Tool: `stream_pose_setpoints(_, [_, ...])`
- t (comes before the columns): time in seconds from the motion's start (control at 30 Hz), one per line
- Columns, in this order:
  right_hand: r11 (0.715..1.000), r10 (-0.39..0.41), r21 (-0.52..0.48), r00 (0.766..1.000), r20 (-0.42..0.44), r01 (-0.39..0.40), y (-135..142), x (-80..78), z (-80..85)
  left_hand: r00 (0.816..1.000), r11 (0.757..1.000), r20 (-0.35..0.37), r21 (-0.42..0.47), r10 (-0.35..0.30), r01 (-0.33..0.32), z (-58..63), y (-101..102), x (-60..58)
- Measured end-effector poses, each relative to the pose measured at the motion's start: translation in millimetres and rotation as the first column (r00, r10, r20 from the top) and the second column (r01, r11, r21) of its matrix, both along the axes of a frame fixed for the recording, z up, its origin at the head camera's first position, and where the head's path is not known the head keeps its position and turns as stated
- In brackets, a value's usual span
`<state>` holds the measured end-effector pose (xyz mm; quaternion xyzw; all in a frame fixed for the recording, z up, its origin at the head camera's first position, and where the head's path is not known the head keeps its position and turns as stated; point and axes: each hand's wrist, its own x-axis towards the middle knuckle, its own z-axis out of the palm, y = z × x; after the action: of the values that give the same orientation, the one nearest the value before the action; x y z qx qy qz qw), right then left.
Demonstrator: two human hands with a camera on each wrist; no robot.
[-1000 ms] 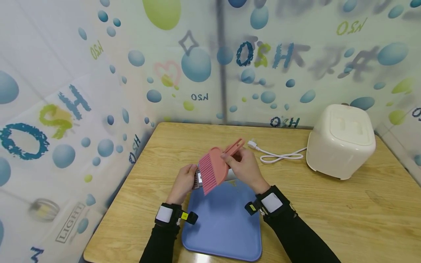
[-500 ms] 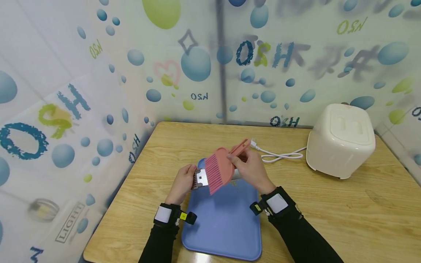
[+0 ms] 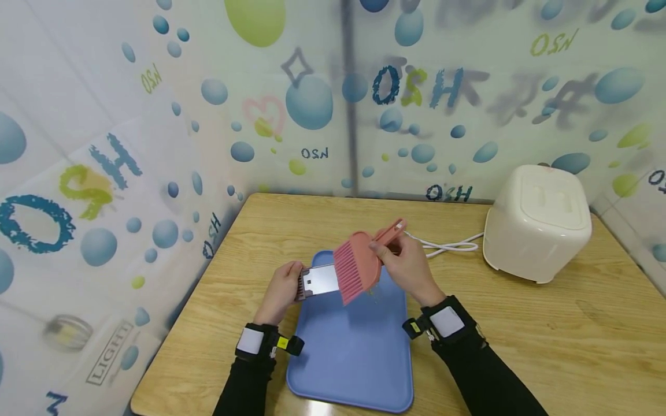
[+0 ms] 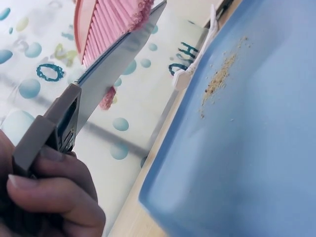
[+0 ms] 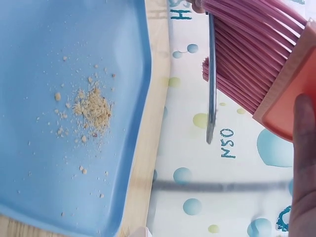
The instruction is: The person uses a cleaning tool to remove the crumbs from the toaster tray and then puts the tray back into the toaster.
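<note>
My left hand (image 3: 280,293) grips a flat metal crumb tray (image 3: 322,280) by its grey ridged end, tilted above a blue serving tray (image 3: 354,352). In my right hand (image 3: 408,270) is a pink brush (image 3: 363,261), pinched near the base of its handle. Its bristles (image 5: 247,54) lie across the metal sheet, some showing on each side of the edge in the right wrist view. The brush head hides the sheet's far part in the head view. A small heap of tan crumbs (image 5: 94,111) lies on the serving tray.
A cream toaster (image 3: 541,225) stands at the right rear of the wooden table (image 3: 520,335). Its white cord (image 3: 452,247) lies looped beside it, behind my right hand. A patterned curtain (image 3: 442,144) hangs beyond the table's back edge.
The brush and my right hand have moved right along the crumb tray, baring more of its metal. My left hand has shifted slightly left, still gripping the end.
</note>
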<state>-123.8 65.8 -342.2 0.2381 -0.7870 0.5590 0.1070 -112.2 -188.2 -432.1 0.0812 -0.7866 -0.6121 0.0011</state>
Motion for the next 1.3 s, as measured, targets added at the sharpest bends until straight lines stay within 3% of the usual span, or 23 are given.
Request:
stream_pose_setpoints(0.83, [0.994, -0.096, 0.05, 0.991, -0.094, 0.101, 14, -4.9, 1.5, 0.999, 1.0, 0.041, 0.023, 0.018, -0.019, 0.9, -14, 5.6])
stream_pose_setpoints(1.07, [0.995, -0.088, 0.032, 0.991, -0.103, 0.092, 22, -24.5, -22.6, 0.998, 0.999, 0.05, 0.033, 0.024, -0.026, -1.5, -15, 5.3])
stream_pose_setpoints(1.3, [0.99, -0.117, 0.052, 0.979, -0.168, 0.128, 24, -26.1, -26.7, 0.998, 0.999, 0.063, 0.039, 0.026, -0.029, -2.5, -16, 5.1])
